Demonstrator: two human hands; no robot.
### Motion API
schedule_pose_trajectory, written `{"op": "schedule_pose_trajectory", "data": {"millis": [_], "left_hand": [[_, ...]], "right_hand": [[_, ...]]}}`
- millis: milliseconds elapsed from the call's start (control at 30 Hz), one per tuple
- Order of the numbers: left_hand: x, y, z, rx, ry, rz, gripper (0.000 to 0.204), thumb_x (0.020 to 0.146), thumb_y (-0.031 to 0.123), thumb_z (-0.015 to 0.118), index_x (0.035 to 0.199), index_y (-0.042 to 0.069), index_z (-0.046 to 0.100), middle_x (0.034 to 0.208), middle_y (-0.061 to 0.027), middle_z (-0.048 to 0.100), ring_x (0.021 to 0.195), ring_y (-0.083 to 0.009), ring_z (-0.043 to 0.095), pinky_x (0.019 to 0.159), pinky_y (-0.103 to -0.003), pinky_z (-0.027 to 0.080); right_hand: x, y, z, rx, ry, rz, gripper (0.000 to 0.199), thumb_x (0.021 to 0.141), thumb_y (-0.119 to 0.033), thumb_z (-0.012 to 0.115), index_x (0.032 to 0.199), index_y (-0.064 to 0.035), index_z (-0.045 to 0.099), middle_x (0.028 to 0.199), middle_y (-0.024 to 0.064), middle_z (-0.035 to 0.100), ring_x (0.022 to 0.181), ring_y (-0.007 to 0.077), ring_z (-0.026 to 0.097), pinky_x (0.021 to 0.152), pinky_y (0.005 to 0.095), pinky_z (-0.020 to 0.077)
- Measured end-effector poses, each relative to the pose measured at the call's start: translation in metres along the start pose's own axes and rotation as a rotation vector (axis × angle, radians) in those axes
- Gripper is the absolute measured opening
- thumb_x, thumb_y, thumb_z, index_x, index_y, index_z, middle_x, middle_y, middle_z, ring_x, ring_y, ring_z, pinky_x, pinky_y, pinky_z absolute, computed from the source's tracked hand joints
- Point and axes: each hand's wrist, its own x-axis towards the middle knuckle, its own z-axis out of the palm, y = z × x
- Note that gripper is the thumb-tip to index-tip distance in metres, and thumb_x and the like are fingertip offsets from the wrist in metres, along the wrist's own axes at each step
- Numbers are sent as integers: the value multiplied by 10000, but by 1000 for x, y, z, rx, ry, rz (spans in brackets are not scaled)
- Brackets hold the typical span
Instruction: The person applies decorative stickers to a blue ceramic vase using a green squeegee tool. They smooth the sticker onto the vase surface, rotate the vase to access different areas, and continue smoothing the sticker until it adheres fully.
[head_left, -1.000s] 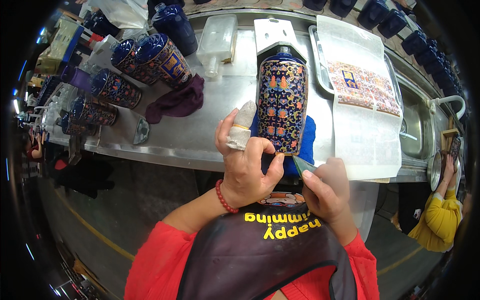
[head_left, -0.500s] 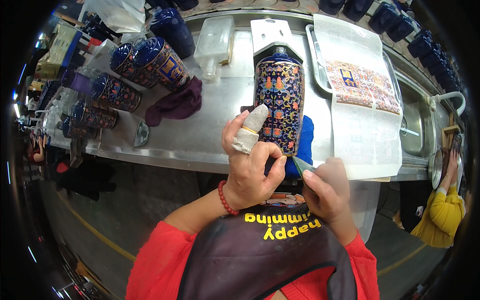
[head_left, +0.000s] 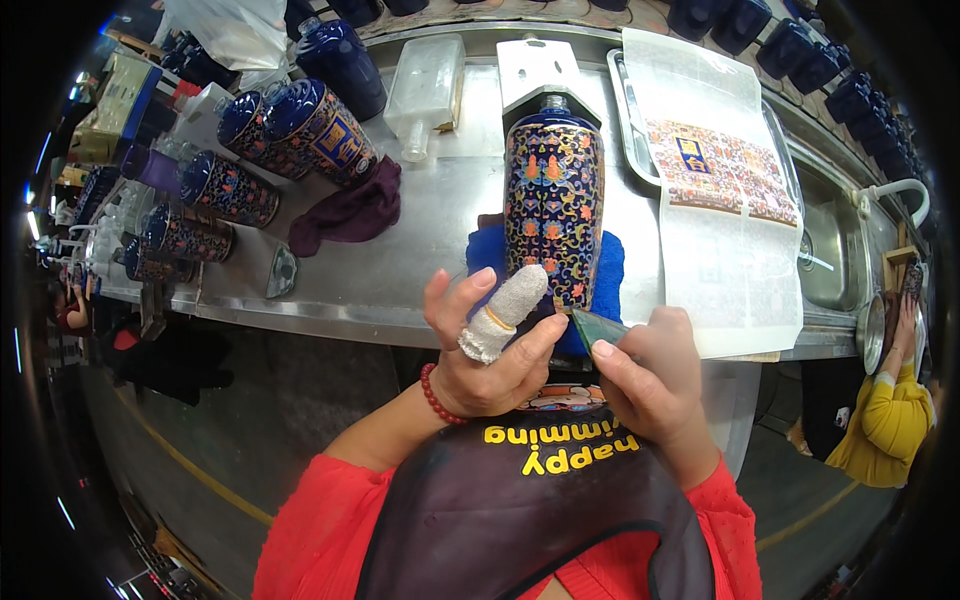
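Observation:
A dark blue bottle (head_left: 553, 200) with a colourful floral pattern lies on the bench, its neck pointing away from me and its base near the front edge. A blue cloth (head_left: 612, 270) is under its near part. My left hand (head_left: 495, 350) is at the base, fingers spread and thumb extended, with a pale cloth finger cover (head_left: 510, 305) held by a yellow band on one finger. My right hand (head_left: 655, 375) grips a thin greenish flat scraper (head_left: 597, 330), its pointed tip by the bottle's base and close to my left thumb.
A white angled stand (head_left: 538, 65) meets the neck. Printed transfer sheets (head_left: 725, 250) lie on a tray (head_left: 630, 120) to the right, beside a sink (head_left: 830, 265). Leftward are patterned bottles (head_left: 320, 130), a purple cloth (head_left: 350, 210) and a clear bottle (head_left: 425, 90). A person in yellow (head_left: 890, 430) works at far right.
My left hand has drawn back toward me and down off the bottle's side, its fingers spreading. The scraper is held at a flatter angle, its tip still by the base.

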Motion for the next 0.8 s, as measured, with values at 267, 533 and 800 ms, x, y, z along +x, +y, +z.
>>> {"op": "schedule_pose_trajectory", "data": {"millis": [267, 533, 800], "left_hand": [[-4, -4, 1, -41, 24, -44, 317, 742, 134, 741, 1049, 200, 778, 1333, -155, 565, 1328, -362, 421, 1185, -594, 199], [-4, -5, 2, -37, 25, -40, 306, 747, 147, 736, 1039, 226, 781, 1339, -138, 550, 1337, -350, 420, 1182, -593, 205], [-5, -7, 2, -25, 29, -28, 307, 750, 157, 736, 1041, 247, 781, 1343, -138, 547, 1336, -339, 422, 1173, -601, 219]], "right_hand": [[8, -1, -3, -75, -108, -54, 411, 665, -109, 772, 1071, -60, 736, 952, 32, 579, 739, 180, 521, 694, 386, 427], [9, 0, -5, -93, -126, -61, 379, 667, -130, 754, 1040, -70, 745, 929, 7, 582, 718, 168, 507, 721, 388, 418], [13, 2, -3, -141, -132, -82, 373, 667, -137, 748, 1036, -77, 747, 920, -2, 583, 709, 156, 505, 733, 392, 409]]}}
